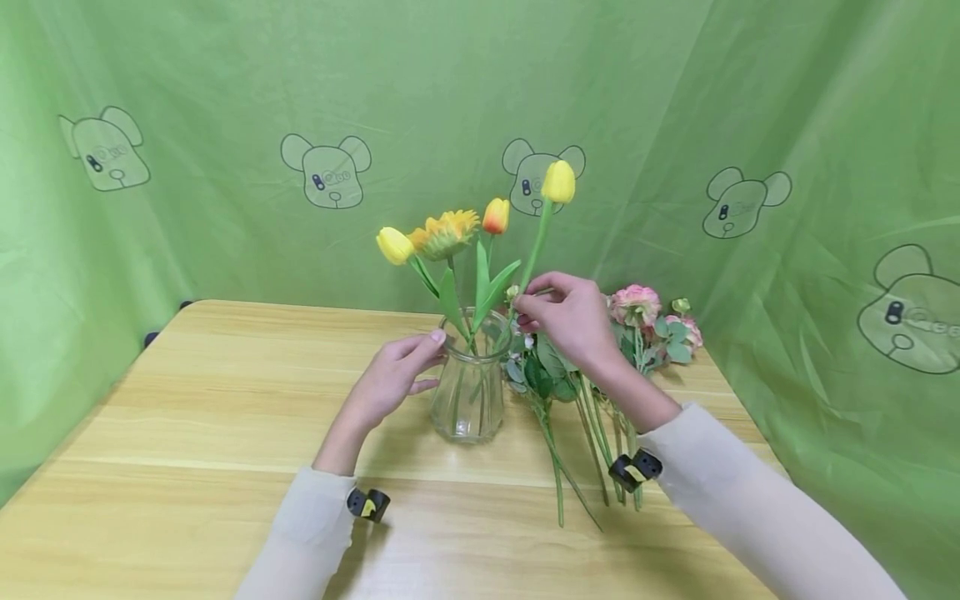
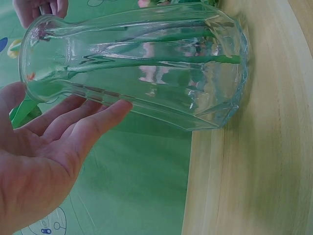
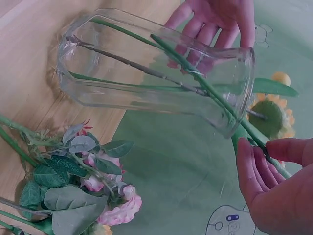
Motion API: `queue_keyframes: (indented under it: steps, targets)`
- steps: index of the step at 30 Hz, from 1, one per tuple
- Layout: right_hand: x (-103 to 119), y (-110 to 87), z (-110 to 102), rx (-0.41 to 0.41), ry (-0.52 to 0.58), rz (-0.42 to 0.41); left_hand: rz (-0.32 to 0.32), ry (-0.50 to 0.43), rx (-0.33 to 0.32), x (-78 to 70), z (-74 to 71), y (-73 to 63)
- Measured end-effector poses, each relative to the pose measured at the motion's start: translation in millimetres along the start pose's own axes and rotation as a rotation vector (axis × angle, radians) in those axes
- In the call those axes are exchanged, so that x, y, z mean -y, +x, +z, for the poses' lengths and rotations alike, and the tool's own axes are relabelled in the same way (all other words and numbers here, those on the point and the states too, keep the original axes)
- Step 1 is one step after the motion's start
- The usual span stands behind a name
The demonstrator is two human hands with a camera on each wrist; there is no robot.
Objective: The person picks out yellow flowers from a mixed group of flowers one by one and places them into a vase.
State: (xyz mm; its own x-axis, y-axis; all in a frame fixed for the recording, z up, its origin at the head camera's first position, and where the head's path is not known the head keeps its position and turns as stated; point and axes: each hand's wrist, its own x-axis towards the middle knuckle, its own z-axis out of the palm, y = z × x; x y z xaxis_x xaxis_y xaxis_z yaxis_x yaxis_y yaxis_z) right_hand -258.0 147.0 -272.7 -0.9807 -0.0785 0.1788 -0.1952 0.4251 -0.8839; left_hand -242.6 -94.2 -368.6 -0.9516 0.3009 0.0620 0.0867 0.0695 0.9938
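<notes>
A clear faceted glass vase (image 1: 467, 408) stands upright on the table. My left hand (image 1: 393, 371) is at its left side, thumb by the rim; in the left wrist view, fairly straight fingers (image 2: 98, 122) lie against the glass. My right hand (image 1: 572, 321) pinches the green stem of a yellow tulip (image 1: 558, 183) between thumb and fingers. The stem's lower end (image 3: 176, 56) slants through the mouth, inside the vase and above its bottom. Standing in the vase are another yellow tulip (image 1: 394, 246), an orange sunflower (image 1: 446, 233) and an orange-red tulip (image 1: 496, 216).
Right of the vase lie several artificial flowers with pink blooms (image 1: 636, 305), leaves and long stems (image 1: 558, 475), partly behind my right forearm. The wooden table (image 1: 187, 400) is enclosed by a green curtain (image 1: 420, 75) printed with bear heads.
</notes>
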Motion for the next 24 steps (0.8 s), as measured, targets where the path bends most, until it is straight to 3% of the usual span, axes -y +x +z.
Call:
queue_keyframes:
  steps: [16, 24]
  targets:
    - [2, -4.7, 14, 0.053, -0.262, -0.088, 0.002, 0.003, -0.001, 1.0, -0.3, -0.1]
    - [-2, -5.1, 19, 0.056, -0.305, -0.122, 0.0, 0.005, 0.0, 0.5, -0.2, -0.3]
